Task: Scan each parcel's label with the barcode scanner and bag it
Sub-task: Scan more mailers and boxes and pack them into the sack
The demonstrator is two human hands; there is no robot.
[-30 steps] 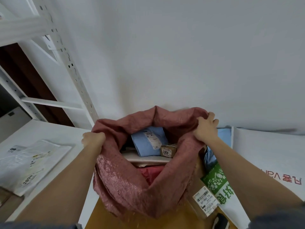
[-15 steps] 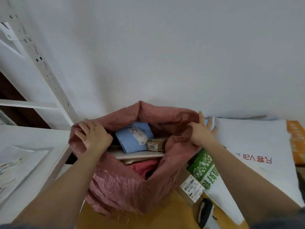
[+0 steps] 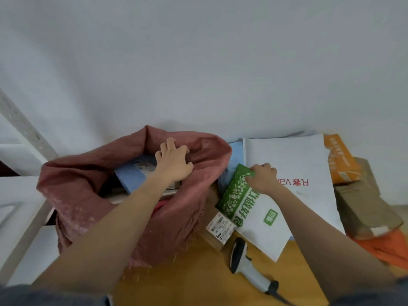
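The green-and-white parcel lies right of the pink woven sack, on a large white mailer. The right hand pinches its far green corner, fingers curled. The left hand reaches into the sack's mouth over a blue parcel, fingers bent at the far inner wall; whether they grip anything cannot be told. Deeper contents are hidden. The barcode scanner lies near, on the wooden table, its cable cut off. A labelled box is half covered.
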